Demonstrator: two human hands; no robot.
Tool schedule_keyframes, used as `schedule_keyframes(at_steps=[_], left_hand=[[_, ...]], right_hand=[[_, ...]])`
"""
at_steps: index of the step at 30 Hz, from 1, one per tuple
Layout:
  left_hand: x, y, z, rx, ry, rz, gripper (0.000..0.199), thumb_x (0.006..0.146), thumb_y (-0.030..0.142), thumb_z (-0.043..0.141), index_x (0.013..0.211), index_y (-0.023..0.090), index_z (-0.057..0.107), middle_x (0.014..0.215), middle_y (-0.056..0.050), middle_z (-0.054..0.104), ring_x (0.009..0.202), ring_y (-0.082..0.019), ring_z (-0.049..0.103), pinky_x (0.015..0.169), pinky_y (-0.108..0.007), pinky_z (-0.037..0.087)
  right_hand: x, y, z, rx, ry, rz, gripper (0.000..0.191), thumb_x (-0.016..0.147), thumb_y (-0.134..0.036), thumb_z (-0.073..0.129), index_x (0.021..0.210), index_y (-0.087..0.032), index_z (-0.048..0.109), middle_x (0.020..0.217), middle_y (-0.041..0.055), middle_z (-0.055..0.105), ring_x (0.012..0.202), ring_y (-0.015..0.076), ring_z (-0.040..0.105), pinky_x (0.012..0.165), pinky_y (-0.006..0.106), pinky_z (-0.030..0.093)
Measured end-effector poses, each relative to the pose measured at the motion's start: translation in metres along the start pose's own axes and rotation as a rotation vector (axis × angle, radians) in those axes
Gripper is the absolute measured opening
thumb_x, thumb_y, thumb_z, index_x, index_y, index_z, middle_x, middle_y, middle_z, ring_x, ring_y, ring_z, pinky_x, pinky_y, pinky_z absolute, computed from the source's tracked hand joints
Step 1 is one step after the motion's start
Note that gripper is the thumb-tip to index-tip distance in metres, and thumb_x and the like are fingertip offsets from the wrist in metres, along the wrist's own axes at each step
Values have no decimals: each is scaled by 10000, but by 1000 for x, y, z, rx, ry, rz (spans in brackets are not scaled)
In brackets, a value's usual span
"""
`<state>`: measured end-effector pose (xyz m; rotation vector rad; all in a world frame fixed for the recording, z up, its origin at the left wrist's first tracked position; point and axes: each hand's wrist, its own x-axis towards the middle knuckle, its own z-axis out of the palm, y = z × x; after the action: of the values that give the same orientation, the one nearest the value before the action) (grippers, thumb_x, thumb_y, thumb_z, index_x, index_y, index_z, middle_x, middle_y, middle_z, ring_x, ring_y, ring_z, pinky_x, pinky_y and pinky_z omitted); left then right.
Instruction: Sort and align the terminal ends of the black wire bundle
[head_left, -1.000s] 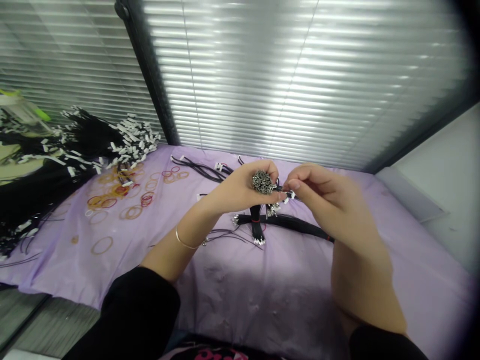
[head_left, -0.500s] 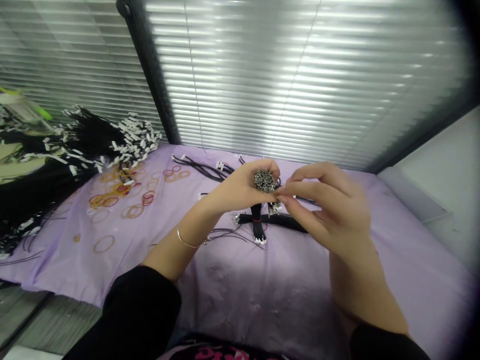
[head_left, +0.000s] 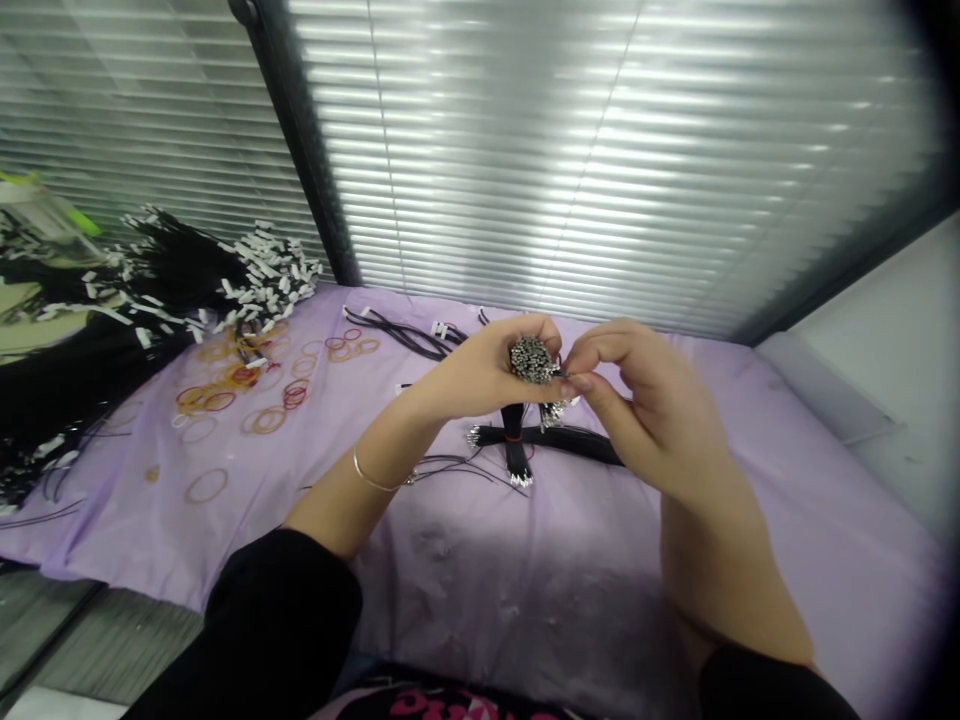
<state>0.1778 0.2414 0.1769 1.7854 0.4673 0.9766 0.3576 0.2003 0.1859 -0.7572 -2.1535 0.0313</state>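
Note:
My left hand (head_left: 491,368) is wrapped round a thick bundle of black wires (head_left: 532,359), its silvery tips facing me. At the bundle's right edge my right hand (head_left: 645,405) is closed, thumb and forefinger pinching what looks like a wire by its end. The two hands almost touch there. Below them on the purple sheet lie black wire bundles (head_left: 517,462) with pale metal ends, crossed over one another; a red band rings one of them. Most of the held bundle's length is hidden behind my left hand.
Loose rubber bands (head_left: 240,385) in tan and red lie scattered on the purple sheet (head_left: 450,590) to the left. Farther left is a big heap of black wires with white connectors (head_left: 270,270). Several black cables (head_left: 397,333) lie behind my left hand. Blinds (head_left: 562,150) stand along the back.
My right hand's fingers have curled in more and closed at the bundle's right edge. My left hand and the bundle have hardly moved.

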Motion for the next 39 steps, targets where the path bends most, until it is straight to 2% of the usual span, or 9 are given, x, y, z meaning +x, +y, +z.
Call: schedule_keyframes(at_steps=[8, 12, 19, 23, 25, 31, 37, 39], left_hand=[[0, -2, -2, 15, -10, -12, 310, 636, 186, 766, 751, 149, 480, 703, 31, 470, 664, -86, 439, 609, -229, 373], [0, 0, -1, 17, -15, -27, 322, 641, 207, 759, 744, 154, 459, 699, 31, 466, 663, -90, 433, 604, -232, 366], [-2, 3, -2, 40, -22, -14, 303, 665, 218, 755, 747, 153, 470, 700, 35, 463, 660, -80, 444, 607, -222, 377], [-2, 2, -5, -9, -93, 10, 338, 642, 225, 785, 756, 153, 475, 721, 33, 488, 647, -74, 469, 603, -221, 383], [-1, 0, -6, -22, -86, 13, 338, 647, 232, 787, 752, 154, 475, 719, 32, 482, 647, -73, 460, 608, -223, 377], [0, -3, -6, -68, 13, 35, 320, 711, 298, 749, 750, 161, 463, 713, 25, 462, 671, -83, 442, 621, -228, 358], [-1, -1, -3, -19, -11, 57, 305, 718, 284, 743, 744, 162, 464, 744, 16, 462, 709, -89, 448, 675, -234, 381], [-1, 0, -3, 15, -22, 82, 301, 700, 257, 754, 733, 159, 471, 746, 17, 462, 712, -86, 444, 689, -235, 383]], right_hand=[[1, -3, -3, 0, 72, -90, 197, 802, -140, 644, 957, -234, 569, 877, 19, 638, 785, 155, 598, 671, 306, 476], [2, -6, 0, -62, 107, -133, 162, 806, -127, 635, 911, -239, 584, 853, 23, 644, 756, 155, 599, 639, 307, 476], [0, -5, -1, -49, 94, 12, 91, 819, -134, 602, 838, -210, 555, 812, 16, 615, 750, 145, 571, 658, 298, 446], [-4, -1, -3, 37, 37, 155, 73, 845, -141, 559, 877, -203, 537, 780, -2, 598, 689, 119, 554, 606, 269, 427], [-5, -1, -3, 56, -4, 172, 70, 853, -145, 546, 888, -200, 522, 767, -12, 597, 653, 102, 545, 578, 248, 420], [-2, -4, -2, -27, -63, 58, 82, 833, -122, 543, 841, -194, 505, 695, -36, 574, 552, 73, 490, 511, 216, 382], [-3, -2, -22, 66, -212, -19, 125, 788, -130, 620, 869, -214, 574, 771, -12, 621, 666, 118, 573, 600, 264, 451], [-4, -3, -27, 119, -142, 1, 163, 781, -121, 635, 893, -232, 592, 798, -1, 629, 719, 145, 594, 632, 294, 470]])
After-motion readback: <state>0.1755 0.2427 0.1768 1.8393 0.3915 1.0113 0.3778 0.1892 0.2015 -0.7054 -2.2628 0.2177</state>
